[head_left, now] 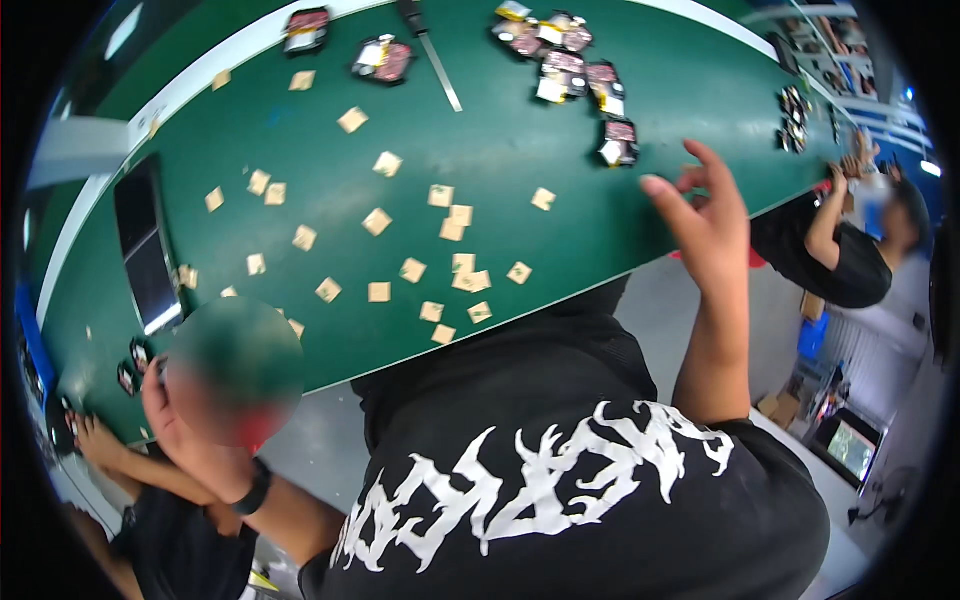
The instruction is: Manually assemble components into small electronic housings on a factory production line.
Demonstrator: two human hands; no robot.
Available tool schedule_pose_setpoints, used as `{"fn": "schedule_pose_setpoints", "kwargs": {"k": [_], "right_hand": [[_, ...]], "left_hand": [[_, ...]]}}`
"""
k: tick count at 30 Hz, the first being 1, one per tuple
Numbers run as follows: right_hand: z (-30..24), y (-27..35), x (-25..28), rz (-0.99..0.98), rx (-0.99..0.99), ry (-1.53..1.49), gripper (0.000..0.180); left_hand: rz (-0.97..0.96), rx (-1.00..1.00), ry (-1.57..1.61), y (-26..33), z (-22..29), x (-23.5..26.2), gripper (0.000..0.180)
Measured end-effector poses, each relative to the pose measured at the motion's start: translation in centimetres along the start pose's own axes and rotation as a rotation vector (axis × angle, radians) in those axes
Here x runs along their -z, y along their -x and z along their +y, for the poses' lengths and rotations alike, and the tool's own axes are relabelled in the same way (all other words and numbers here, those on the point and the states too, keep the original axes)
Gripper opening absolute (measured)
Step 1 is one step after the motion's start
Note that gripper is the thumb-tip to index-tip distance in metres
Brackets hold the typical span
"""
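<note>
My right hand is raised over the table's near edge at the right. Its thumb and fingers are apart, with nothing between them. Closest to it is a small black and red packet with a white label. At the lower left is my left hand, with a dark band on the wrist. One finger stretches up, but a round blurred patch hides the rest, and anything they hold. Small dark packets lie just beyond that finger. Many small tan squares, some with green marks, are scattered between my hands.
Several more packets lie in a cluster at the far side of the green table. A long tool with a dark handle and metal blade lies near the far edge. A black, flat device lies left. Co-workers sit at both sides.
</note>
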State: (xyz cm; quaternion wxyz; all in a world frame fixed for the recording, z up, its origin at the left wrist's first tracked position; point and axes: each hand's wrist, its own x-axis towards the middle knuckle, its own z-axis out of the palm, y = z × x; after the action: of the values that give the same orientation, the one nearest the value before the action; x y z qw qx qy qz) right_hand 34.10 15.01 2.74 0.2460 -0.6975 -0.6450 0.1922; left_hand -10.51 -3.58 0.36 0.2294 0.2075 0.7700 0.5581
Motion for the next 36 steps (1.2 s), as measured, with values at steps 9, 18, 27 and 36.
{"fn": "schedule_pose_setpoints", "kwargs": {"k": [9, 18, 27, 36], "right_hand": [[-0.9, -1.2, -3.3, 0.075, 0.221, 0.223, 0.060], [-0.1, -0.4, -3.2, 0.076, 0.305, 0.026, 0.039], [-4.0, 1.2, -0.6, -0.318, 0.731, -0.141, 0.045], [-5.8, 3.2, 0.0, -0.541, 0.251, -0.595, 0.026]], "left_hand": [[0.071, -0.027, -0.311, -6.6, -3.0, 6.7, 0.031], [-0.036, -0.503, -1.101, -7.1, -0.1, 6.4, 0.041], [-0.365, -0.229, -0.179, 3.6, 5.6, -7.7, 0.058], [-0.913, -0.013, 0.339, 10.0, 6.0, -18.6, 0.035]]}}
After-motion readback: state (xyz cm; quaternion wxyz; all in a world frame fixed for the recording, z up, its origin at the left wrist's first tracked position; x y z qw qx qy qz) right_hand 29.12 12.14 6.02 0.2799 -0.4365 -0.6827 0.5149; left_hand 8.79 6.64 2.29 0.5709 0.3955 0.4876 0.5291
